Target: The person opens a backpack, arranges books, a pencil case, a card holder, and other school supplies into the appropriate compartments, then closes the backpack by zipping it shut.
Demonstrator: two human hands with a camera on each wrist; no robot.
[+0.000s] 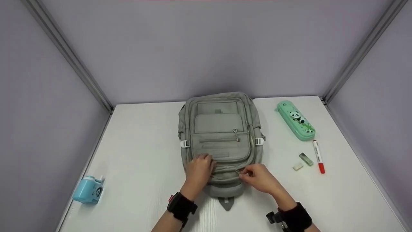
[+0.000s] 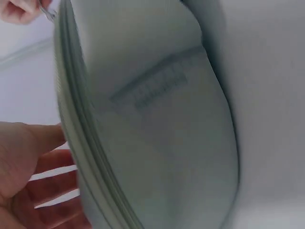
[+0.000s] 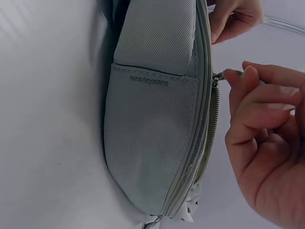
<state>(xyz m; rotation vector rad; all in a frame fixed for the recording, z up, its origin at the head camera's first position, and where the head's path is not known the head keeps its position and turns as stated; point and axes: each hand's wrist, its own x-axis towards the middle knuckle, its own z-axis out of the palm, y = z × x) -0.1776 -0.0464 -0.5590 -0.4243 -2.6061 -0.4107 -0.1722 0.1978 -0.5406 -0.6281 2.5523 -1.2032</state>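
Note:
A grey-green backpack (image 1: 219,124) lies on the table with its top end toward me. My right hand (image 1: 259,178) pinches a metal zipper pull (image 3: 219,76) on its near right edge. In the right wrist view, the zip teeth below the slider are parted, leaving a gap. At the near left edge, my left hand (image 1: 200,169) grips the bag beside the zip; in the left wrist view its thumb (image 2: 47,137) touches the zip edge (image 2: 90,152) and the fingertips are hidden behind the bag.
To the right lie a green panda pencil case (image 1: 296,120), a red-capped white marker (image 1: 318,156), a green eraser-like block (image 1: 306,159) and a small pale block (image 1: 297,166). A blue panda pencil sharpener (image 1: 88,190) stands at the left edge. Grey walls enclose the table (image 1: 138,154).

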